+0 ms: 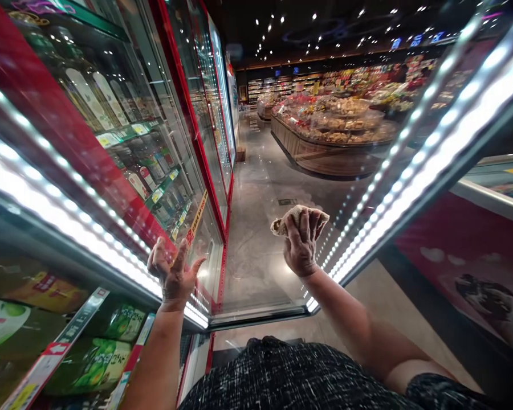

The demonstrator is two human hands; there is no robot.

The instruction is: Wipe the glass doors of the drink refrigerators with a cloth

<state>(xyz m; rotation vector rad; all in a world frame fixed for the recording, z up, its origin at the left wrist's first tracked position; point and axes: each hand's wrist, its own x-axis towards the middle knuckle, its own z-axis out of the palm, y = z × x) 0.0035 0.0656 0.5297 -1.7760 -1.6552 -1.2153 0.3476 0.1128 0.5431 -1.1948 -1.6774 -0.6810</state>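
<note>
A glass cooler door [256, 279] stands in front of my body, with bright light strips along both sides. My right hand [301, 245] presses a crumpled beige cloth [288, 221] against the pane, its fingers bent over the fabric. On the left, my left hand [174, 270] has its fingers spread and holds nothing. It is close to the left light strip [89, 210]; whether the fingertips touch the glass or the frame I cannot tell.
Bottles [89, 97] stand on shelves behind red-framed doors at the left. Green packages [98, 364] sit on lower shelves beside my left arm. Beyond the glass, a round wooden display stand [325, 154] rises from the shiny floor. A red-sided freezer [453, 250] is at the right.
</note>
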